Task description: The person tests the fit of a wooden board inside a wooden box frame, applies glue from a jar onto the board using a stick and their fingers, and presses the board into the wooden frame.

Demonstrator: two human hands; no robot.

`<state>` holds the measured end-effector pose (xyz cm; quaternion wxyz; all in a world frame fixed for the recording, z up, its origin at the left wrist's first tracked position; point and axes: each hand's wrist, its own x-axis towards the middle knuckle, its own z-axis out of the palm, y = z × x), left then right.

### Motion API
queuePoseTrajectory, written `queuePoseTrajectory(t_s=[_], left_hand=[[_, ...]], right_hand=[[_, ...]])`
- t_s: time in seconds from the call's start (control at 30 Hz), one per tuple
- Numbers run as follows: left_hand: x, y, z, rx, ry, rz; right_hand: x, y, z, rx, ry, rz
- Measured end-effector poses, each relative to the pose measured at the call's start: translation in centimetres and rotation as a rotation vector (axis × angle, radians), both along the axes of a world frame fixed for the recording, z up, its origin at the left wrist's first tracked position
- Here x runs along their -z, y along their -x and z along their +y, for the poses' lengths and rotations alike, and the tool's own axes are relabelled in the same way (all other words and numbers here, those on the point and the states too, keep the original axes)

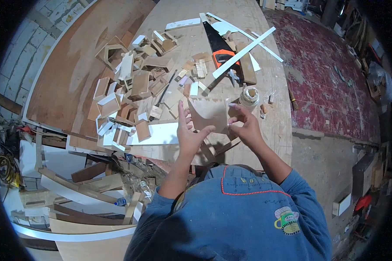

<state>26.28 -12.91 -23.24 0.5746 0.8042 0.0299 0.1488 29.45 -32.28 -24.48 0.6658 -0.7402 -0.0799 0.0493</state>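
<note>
Between my two hands, near the front edge of the workbench, is a thin wooden panel (pixel 209 114) with a notched far edge. My left hand (pixel 190 132) grips its left side, thumb across the near face and fingers raised along the edge. At the panel's right edge, my right hand (pixel 246 127) pinches it between thumb and fingers. An open jar (pixel 249 97) with a crusted rim stands just beyond my right hand. Narrow wooden strips (pixel 226 147) lie below the panel. A white board (pixel 154 134) lies left of my left hand.
Small wooden boxes and offcuts (pixel 141 85) are heaped on the left of the workbench (pixel 276 130). A handsaw (pixel 217 43) and long white strips (pixel 244 52) lie at the far side. A brush (pixel 293 101) is by the right edge. Boards fill the lower left floor.
</note>
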Motion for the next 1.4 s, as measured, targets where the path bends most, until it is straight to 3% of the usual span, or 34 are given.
queuePoseTrajectory(t_s=[0.1, 0.3, 0.4, 0.5, 0.73, 1.33, 1.4], left_hand=[[0.1, 1.0, 0.8, 0.050, 0.160, 0.021], [3.3, 2.4, 2.5, 0.031, 0.417, 0.184], [5.5, 2.9, 2.7, 0.064, 0.361, 0.333], [8.0, 3.8, 2.2, 0.083, 0.488, 0.416], [9.2, 4.9, 1.0, 0.091, 0.614, 0.525], [9.9, 4.9, -0.5, 0.007, 0.726, 0.427], [10.7, 4.9, -0.5, -0.013, 0.610, 0.432]], right_hand=[[1.8, 0.6, -0.8, 0.042, -0.193, 0.124], [3.9, 2.7, -1.4, 0.145, -0.178, 0.153], [4.8, 3.0, -1.7, 0.218, 0.253, 0.075], [6.2, 2.7, -1.7, 0.218, 0.467, -0.004], [8.3, 1.1, -0.4, 0.170, 0.739, -0.048], [10.0, -0.7, -0.9, 0.109, 0.804, -0.208], [10.0, -0.8, -0.9, 0.100, 0.775, -0.198]])
